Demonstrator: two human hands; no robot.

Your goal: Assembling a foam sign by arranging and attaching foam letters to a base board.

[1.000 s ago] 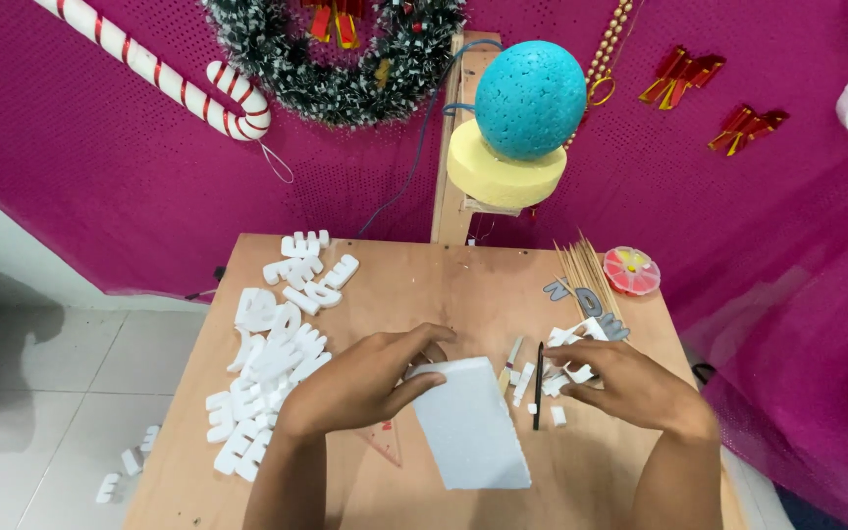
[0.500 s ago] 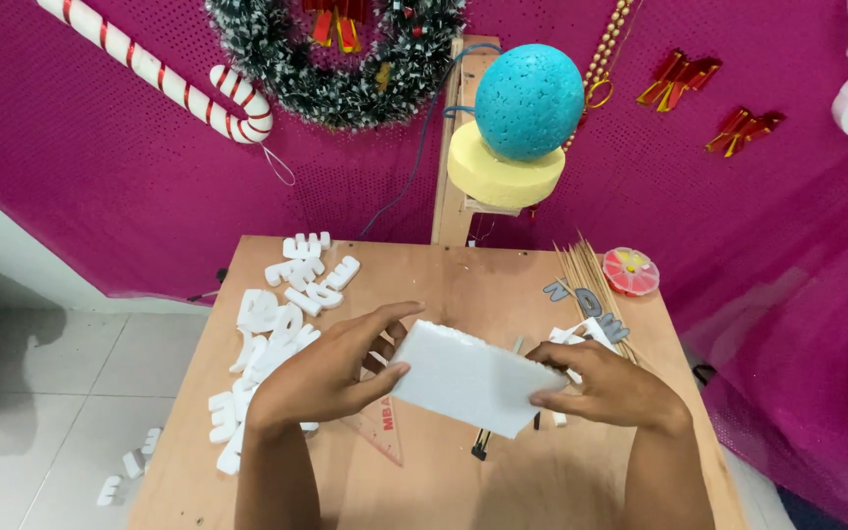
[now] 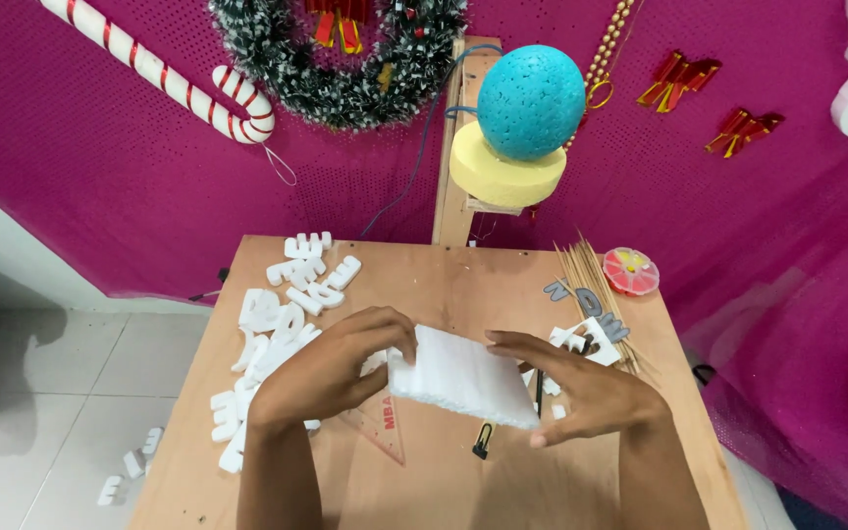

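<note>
A white rectangular slab of foam (image 3: 465, 377) is held above the middle of a light brown wooden tabletop (image 3: 463, 285), tilted so that its far edge rises and its near right corner dips. The slab is clamped between both hands: the left hand (image 3: 331, 363) is closed on its left end, fingers curled over the top edge, and the right hand (image 3: 586, 388) is pressed flat against its right end, fingers spread along the far edge. Beneath the slab a clear triangular plastic ruler with red print (image 3: 380, 422) lies on the wood, and a thin dark-handled tool (image 3: 484, 440) lies just right of the slab's near corner, partly hidden by it. Left of the slab a loose heap of white foam cut-out letters (image 3: 282, 324) is spread toward the tabletop's left edge, and a few more white foam pieces (image 3: 132, 463) lie on the pale tiled floor beyond that edge. Right of the slab, a bundle of thin wooden skewers (image 3: 596, 294) lies beside some grey letter shapes (image 3: 581, 294). A small round clear box with pink contents (image 3: 630, 271) sits near the far right corner; what is inside cannot be made out. Bare wood is seen beyond the slab toward the far edge, and also along the near edge between the forearms.
</note>
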